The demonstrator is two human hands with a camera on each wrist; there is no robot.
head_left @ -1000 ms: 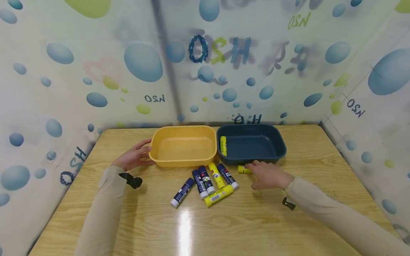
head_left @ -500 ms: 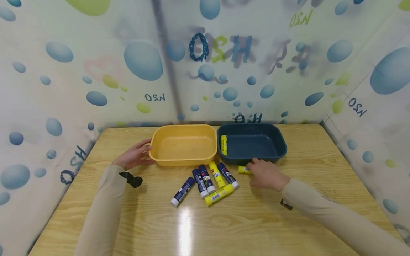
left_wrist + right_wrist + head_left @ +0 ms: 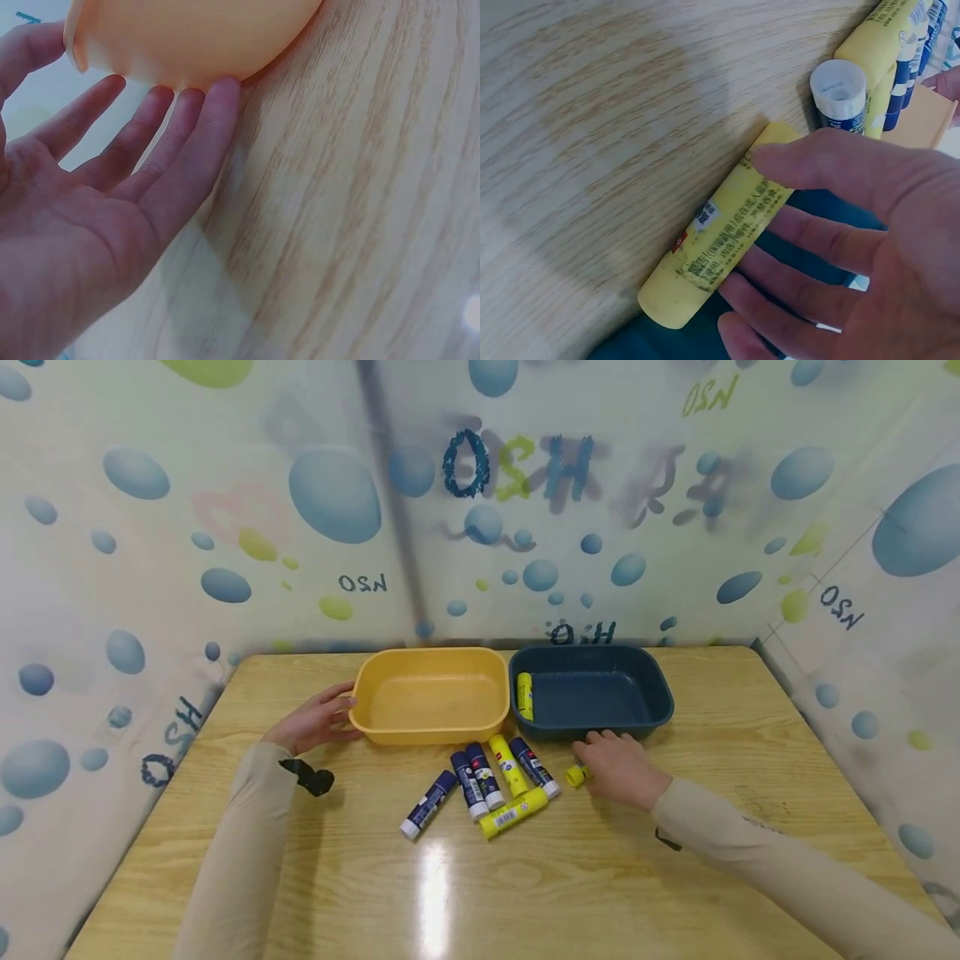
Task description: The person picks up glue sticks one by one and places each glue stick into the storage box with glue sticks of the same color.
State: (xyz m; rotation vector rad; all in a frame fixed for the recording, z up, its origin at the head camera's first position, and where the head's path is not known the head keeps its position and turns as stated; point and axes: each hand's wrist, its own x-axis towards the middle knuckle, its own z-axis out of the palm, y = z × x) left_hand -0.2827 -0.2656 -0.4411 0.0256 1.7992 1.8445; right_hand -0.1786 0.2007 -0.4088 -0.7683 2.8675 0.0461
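Note:
My right hand (image 3: 621, 768) pinches a yellow glue stick (image 3: 720, 225) between thumb and fingers, just in front of the dark blue basin (image 3: 592, 727). In the head view only one end of this stick shows. My left hand (image 3: 318, 720) touches the left end of the orange-yellow basin (image 3: 429, 737), its fingertips (image 3: 225, 94) against the outer wall and its thumb at the rim. Another yellow glue stick (image 3: 525, 696) stands leaning inside the blue basin, at its left side.
Between the hands lie several loose glue sticks: blue ones with white caps (image 3: 428, 804) and yellow ones, including one lying crosswise (image 3: 513, 812). Both basins stand side by side at the back of the wooden table (image 3: 525, 902), before a patterned wall covering (image 3: 300, 627).
The yellow glue stick at my right hand has turned and shifted slightly towards me, with the hand now round it. My left hand stays at the orange-yellow basin.

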